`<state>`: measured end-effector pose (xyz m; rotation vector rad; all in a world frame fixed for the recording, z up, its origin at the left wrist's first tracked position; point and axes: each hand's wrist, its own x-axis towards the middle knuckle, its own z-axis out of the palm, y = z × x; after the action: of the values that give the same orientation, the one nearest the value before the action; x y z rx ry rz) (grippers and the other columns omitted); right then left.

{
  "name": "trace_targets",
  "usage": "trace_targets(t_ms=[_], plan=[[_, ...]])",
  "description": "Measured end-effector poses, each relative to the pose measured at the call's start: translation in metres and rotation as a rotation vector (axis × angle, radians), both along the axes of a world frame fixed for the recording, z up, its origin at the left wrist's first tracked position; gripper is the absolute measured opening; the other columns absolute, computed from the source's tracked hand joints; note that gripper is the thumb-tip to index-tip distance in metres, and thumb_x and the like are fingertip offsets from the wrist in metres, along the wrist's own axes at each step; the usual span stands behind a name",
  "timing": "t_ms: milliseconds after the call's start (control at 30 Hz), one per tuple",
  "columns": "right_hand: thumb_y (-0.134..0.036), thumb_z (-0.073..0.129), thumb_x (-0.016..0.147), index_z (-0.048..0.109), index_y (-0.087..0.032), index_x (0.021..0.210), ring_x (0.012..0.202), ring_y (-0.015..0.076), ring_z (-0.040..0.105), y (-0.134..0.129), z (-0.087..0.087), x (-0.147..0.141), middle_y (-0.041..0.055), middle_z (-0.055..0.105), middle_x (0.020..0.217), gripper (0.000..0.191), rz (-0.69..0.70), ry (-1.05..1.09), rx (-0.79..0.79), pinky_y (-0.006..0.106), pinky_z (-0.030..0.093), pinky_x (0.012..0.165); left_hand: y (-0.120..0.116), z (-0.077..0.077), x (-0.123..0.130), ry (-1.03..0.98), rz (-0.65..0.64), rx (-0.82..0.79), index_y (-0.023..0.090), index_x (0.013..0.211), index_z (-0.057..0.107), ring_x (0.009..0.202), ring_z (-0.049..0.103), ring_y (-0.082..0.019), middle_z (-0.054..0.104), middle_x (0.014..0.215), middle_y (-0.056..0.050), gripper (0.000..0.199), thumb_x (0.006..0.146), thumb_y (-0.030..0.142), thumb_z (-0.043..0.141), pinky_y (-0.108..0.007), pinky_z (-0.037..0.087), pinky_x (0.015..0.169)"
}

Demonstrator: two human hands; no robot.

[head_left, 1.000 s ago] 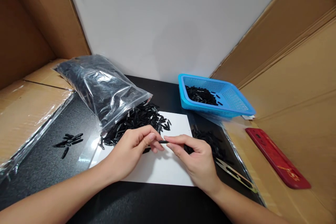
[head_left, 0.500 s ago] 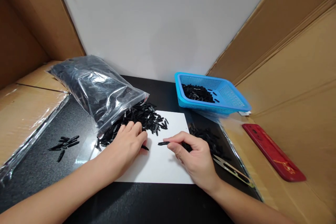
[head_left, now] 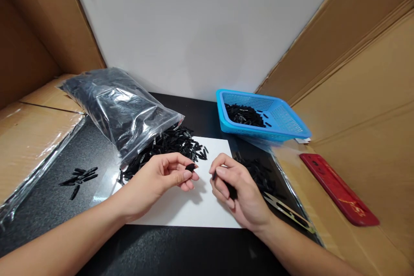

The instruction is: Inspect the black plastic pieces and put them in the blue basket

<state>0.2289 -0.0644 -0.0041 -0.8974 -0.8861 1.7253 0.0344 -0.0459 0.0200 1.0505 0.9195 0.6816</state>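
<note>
My left hand [head_left: 173, 172] is raised over the white sheet [head_left: 181, 207], pinching a small black piece [head_left: 190, 167] between thumb and fingers. Facing it, my right hand [head_left: 237, 185] is closed, its fingers curled round small dark pieces [head_left: 230, 190] that are mostly hidden in the palm. A gap separates the two hands. Behind my left hand, a heap of slim black pieces [head_left: 174, 142] spreads across the sheet's back edge. A clear zip bag [head_left: 119, 108] full of dark contents leans over that heap.
A blue basket [head_left: 284, 123] with black pieces stands at the back right. More black pieces [head_left: 258, 172] lie beside my right hand, near gold-coloured thread snips [head_left: 289, 211]. A red case [head_left: 338, 189] is on the cardboard at right. Several loose pieces [head_left: 79, 177] lie at left.
My left hand has lifted off from the heap's front edge and turned, with a black piece in its fingertips. My right fingers have curled inward; the piece that stuck out of them is now mostly hidden.
</note>
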Motion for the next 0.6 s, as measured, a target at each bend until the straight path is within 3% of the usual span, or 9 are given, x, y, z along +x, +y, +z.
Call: trace_targets(t_ms=[100, 200, 300, 400, 600], plan=[[-0.034, 0.061, 0.081, 0.047, -0.019, 0.063, 0.033, 0.0023, 0.026, 0.0052, 0.0028, 0.0017, -0.0070, 0.047, 0.049, 0.028, 0.086, 0.171, -0.110, 0.016, 0.016, 0.034, -0.0008, -0.0006, 0.0010, -0.047, 0.002, -0.067, 0.013, 0.094, 0.064, 0.069, 0.060, -0.008, 0.074, 0.091, -0.005, 0.017, 0.085, 0.025, 0.070, -0.022, 0.047, 0.072], [-0.037, 0.064, 0.084, 0.040, -0.019, 0.061, 0.031, 0.0007, 0.025, 0.0070, 0.0022, 0.0015, -0.0060, 0.052, 0.051, 0.038, 0.096, 0.098, -0.088, 0.015, 0.014, 0.033, -0.0005, -0.0001, 0.0014, -0.060, -0.016, -0.079, 0.013, 0.091, 0.062, 0.068, 0.062, -0.008, 0.075, 0.092, -0.007, 0.018, 0.083, 0.025, 0.072, -0.022, 0.047, 0.070], [-0.040, 0.070, 0.083, 0.052, -0.019, 0.072, 0.032, 0.0016, 0.027, 0.0047, -0.0010, -0.0008, -0.0072, 0.053, 0.051, 0.030, 0.028, -0.143, 0.030, 0.015, 0.016, 0.033, -0.0008, 0.0005, 0.0019, -0.060, -0.022, -0.080, 0.014, 0.085, 0.059, 0.065, 0.063, -0.009, 0.076, 0.081, -0.005, 0.019, 0.081, 0.026, 0.074, -0.022, 0.047, 0.068], [-0.038, 0.072, 0.081, 0.066, -0.019, 0.087, 0.036, 0.0041, 0.034, 0.0011, -0.0041, -0.0030, -0.0076, 0.053, 0.052, 0.022, -0.008, -0.348, 0.167, 0.017, 0.026, 0.036, -0.0022, 0.0006, 0.0029, -0.032, -0.046, -0.054, 0.015, 0.078, 0.057, 0.062, 0.062, -0.009, 0.072, 0.066, 0.000, 0.021, 0.079, 0.027, 0.075, -0.022, 0.046, 0.068], [-0.022, 0.072, 0.080, 0.074, -0.020, 0.079, 0.062, 0.0132, 0.062, -0.0010, -0.0018, -0.0036, 0.0000, 0.072, 0.067, 0.003, -0.067, -0.486, 0.380, 0.024, 0.049, 0.062, -0.0030, -0.0026, 0.0037, -0.046, -0.033, -0.043, 0.015, 0.074, 0.058, 0.062, 0.065, -0.009, 0.074, 0.066, 0.000, 0.019, 0.078, 0.022, 0.076, -0.021, 0.047, 0.069]])
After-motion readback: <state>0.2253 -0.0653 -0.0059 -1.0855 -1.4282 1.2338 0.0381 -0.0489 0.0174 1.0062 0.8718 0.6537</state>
